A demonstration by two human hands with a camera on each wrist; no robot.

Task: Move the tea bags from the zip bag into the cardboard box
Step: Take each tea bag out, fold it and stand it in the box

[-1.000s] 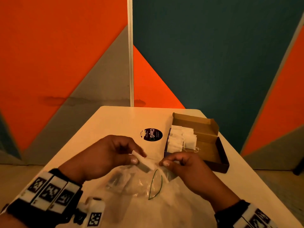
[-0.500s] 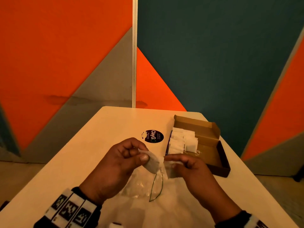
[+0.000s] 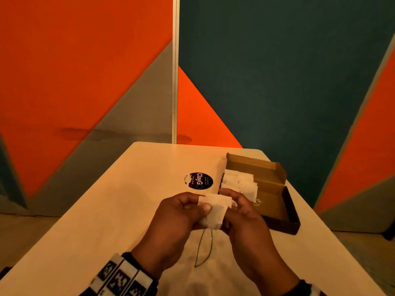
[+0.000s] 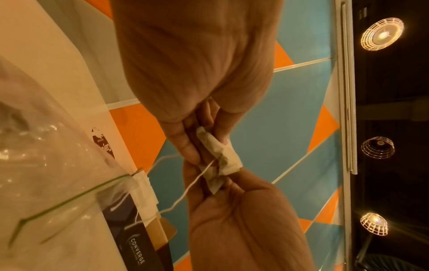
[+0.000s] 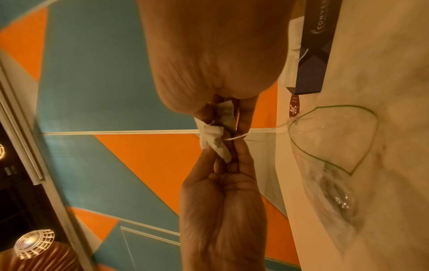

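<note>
I see a pale table point(image 3: 119, 201). Lying directly on it: an open cardboard box point(image 3: 275, 210) at the far right, a round dark sticker point(image 3: 198, 180) just left of the box, and a clear zip bag point(image 3: 203, 251) at the near centre, mouth open.

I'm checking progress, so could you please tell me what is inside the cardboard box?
The cardboard box holds a stack of white tea bags at its left end. The hands cover that stack's near edge.
</note>
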